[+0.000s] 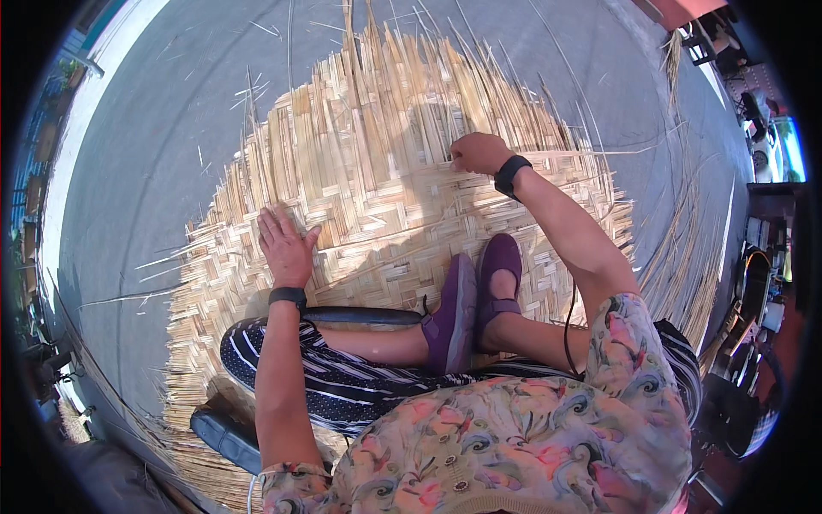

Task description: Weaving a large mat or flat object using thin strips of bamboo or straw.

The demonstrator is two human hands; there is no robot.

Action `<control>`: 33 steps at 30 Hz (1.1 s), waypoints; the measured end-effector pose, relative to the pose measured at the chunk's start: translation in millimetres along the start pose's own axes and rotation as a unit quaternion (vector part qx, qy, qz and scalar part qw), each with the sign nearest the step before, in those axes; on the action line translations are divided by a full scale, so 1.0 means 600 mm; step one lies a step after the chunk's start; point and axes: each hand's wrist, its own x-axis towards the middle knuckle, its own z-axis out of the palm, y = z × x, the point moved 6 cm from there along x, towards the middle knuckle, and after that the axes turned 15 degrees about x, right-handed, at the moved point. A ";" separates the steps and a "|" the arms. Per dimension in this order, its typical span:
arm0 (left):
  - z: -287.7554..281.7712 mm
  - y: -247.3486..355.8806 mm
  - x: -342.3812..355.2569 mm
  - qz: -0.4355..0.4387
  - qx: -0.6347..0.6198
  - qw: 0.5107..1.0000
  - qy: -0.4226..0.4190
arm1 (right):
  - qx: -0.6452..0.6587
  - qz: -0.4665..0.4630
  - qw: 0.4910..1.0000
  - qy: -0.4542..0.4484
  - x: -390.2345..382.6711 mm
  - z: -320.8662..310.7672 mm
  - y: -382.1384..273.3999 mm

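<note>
A large woven mat of pale bamboo strips [368,171] lies on the grey pavement in front of me, its far edge ending in loose unwoven strips. My left hand [285,244] rests flat on the woven part, fingers spread. My right hand [479,152] is closed on a thin bamboo strip [591,154] that runs out to the right at the boundary between woven and loose strips. Both wrists wear black bands. I sit on the mat with my feet in purple shoes [473,295] near its middle.
Grey pavement [171,111] surrounds the mat. A bundle of loose bamboo strips [685,257] curves along the right side. A dark long tool [360,315] lies by my leg. Cluttered objects stand at the far right edge [762,283].
</note>
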 end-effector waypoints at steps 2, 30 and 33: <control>0.015 0.001 -0.003 0.018 0.051 0.999 0.008 | -0.026 -0.045 0.996 0.069 0.006 -0.005 -0.019; 0.032 -0.020 -0.011 -0.006 -0.032 0.999 -0.006 | 0.225 0.045 0.950 0.213 0.024 0.123 -0.033; 0.031 -0.024 -0.005 -0.009 -0.052 0.998 -0.020 | 0.157 0.049 0.963 0.212 0.022 0.110 -0.057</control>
